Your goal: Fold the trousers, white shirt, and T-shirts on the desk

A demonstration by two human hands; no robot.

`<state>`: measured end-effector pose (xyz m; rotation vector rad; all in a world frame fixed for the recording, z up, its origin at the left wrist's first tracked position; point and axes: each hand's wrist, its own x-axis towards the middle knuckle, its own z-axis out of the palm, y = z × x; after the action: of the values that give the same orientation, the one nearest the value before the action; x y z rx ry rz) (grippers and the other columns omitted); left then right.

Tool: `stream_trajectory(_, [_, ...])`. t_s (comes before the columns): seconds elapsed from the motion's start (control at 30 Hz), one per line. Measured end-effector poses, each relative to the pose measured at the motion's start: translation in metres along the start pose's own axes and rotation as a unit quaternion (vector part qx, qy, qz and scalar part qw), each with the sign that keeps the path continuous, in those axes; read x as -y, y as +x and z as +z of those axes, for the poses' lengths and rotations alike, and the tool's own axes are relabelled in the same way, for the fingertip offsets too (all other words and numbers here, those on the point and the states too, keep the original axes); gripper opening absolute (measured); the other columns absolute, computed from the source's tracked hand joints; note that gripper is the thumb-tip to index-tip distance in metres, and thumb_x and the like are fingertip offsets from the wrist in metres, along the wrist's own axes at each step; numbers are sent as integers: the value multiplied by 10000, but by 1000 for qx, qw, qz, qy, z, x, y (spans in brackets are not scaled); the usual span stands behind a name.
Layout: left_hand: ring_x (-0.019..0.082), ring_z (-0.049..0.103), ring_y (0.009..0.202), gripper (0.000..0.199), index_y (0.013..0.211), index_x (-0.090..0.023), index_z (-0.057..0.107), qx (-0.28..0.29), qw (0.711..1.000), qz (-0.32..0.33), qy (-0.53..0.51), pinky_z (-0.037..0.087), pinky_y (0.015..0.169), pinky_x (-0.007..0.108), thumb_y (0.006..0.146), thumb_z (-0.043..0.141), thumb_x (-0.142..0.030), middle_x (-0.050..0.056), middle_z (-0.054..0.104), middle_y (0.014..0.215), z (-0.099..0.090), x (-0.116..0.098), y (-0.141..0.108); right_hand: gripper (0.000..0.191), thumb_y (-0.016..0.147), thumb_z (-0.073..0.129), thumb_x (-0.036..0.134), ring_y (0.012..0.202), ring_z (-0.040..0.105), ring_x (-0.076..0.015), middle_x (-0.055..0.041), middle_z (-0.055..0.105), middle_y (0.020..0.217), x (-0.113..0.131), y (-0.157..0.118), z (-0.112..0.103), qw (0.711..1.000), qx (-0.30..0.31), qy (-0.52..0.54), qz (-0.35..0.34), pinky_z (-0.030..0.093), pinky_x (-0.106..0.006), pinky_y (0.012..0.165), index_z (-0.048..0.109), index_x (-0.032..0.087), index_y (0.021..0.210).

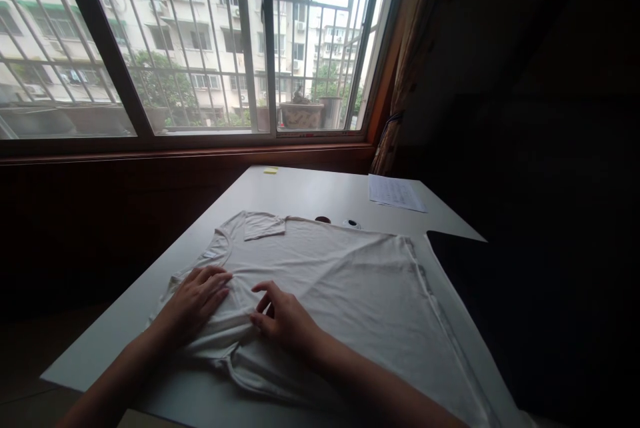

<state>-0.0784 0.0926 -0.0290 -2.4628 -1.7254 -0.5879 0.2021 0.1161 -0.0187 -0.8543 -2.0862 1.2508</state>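
A white short-sleeved T-shirt point(345, 275) lies spread on a white table, its neckline to the left and its hem to the right. My left hand point(197, 298) rests flat on the shirt near the neckline, fingers stretched out. Just right of it, my right hand point(283, 321) is curled over the shirt, thumb and a finger close together on the cloth, the index finger lifted apart. Creases run through the fabric between both hands. The far sleeve point(265, 225) lies folded over onto the shirt body, and the near side is bunched and wrinkled.
On the white table point(300, 191), a brown round object point(323, 220) and a white roll with a dark centre point(352, 224) sit beyond the shirt. Printed papers point(397, 193) and a yellow pad point(271, 171) lie farther back. A barred window and a curtain point(395, 118) stand behind.
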Motion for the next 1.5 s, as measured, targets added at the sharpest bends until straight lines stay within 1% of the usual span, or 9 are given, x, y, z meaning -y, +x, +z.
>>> stream_trajectory(0.23, [239, 625, 889, 275, 878, -241, 641, 28, 998, -30, -45, 499, 787, 353, 1008, 540, -462, 30, 667, 909, -17, -2, 17, 495, 829, 706, 136, 697, 624, -115, 13, 716, 969, -3, -2, 2, 999, -14, -10, -27, 484, -227, 650, 557, 266, 1282])
stream_trajectory(0.6, [196, 635, 795, 214, 921, -245, 589, -18, 993, -83, -82, 517, 706, 303, 1016, 493, -411, 26, 625, 949, -11, -7, 16, 538, 853, 640, 149, 685, 599, -105, -26, 627, 1117, -1, -8, 9, 994, -79, -33, -66, 534, -272, 711, 485, 265, 1355])
stream_trajectory(0.73, [189, 642, 794, 216, 1031, -246, 607, -13, 994, -70, -83, 550, 760, 338, 1037, 465, -409, 46, 644, 1038, -8, -5, 14, 309, 850, 680, 228, 675, 580, -104, -41, 603, 1117, 7, -15, 11, 986, -70, -119, -93, 512, -261, 679, 595, 231, 1146])
stream_trajectory(0.8, [201, 660, 844, 244, 1112, -250, 619, -13, 995, -58, -77, 565, 805, 364, 1040, 464, -424, 63, 652, 1101, -6, -2, 13, 153, 841, 734, 314, 720, 597, -135, -7, 647, 953, 10, -18, 14, 976, -33, -181, -119, 496, -263, 699, 649, 233, 938])
stream_trajectory(0.87, [237, 672, 976, 273, 1178, -263, 636, -21, 997, -43, -57, 571, 872, 397, 1038, 474, -432, 79, 657, 1169, -7, -1, 12, 199, 819, 778, 406, 775, 615, -165, 4, 669, 847, 11, -20, 19, 960, 10, -235, -153, 488, -271, 729, 674, 237, 822])
stream_trajectory(1.0, [262, 628, 1202, 305, 1297, -303, 645, -30, 999, 26, -27, 548, 1023, 435, 1039, 494, -363, 70, 658, 1307, -16, -8, 11, 288, 759, 825, 503, 799, 624, -184, -1, 694, 840, 9, -21, 28, 934, 55, -283, -209, 488, -274, 729, 736, 252, 868])
stream_trajectory(1.2, [293, 437, 1477, 511, 1549, -359, 440, 71, 989, 132, 2, 428, 1189, 497, 1046, 525, -389, 21, 517, 1571, -13, -20, 3, 174, 842, 753, 408, 793, 659, -177, 3, 740, 872, 11, -25, 30, 936, 85, -254, -229, 514, -277, 804, 773, 274, 952])
stream_trajectory(1.33, [322, 357, 1516, 594, 1609, -317, 311, 72, 990, 112, 46, 341, 1223, 563, 1057, 485, -452, 51, 417, 1627, 8, -10, -2, 172, 865, 720, 389, 851, 687, -178, 3, 759, 931, 9, -27, 31, 927, 109, -255, -254, 518, -267, 835, 766, 278, 988])
stream_trajectory(1.5, [315, 318, 1533, 582, 1610, -329, 298, 60, 994, 70, 66, 332, 1221, 578, 1066, 449, -473, 38, 389, 1640, 14, -7, 2, 180, 905, 669, 437, 749, 668, -150, 15, 735, 877, 8, -31, 30, 895, 119, -300, -308, 501, -238, 680, 749, 283, 953])
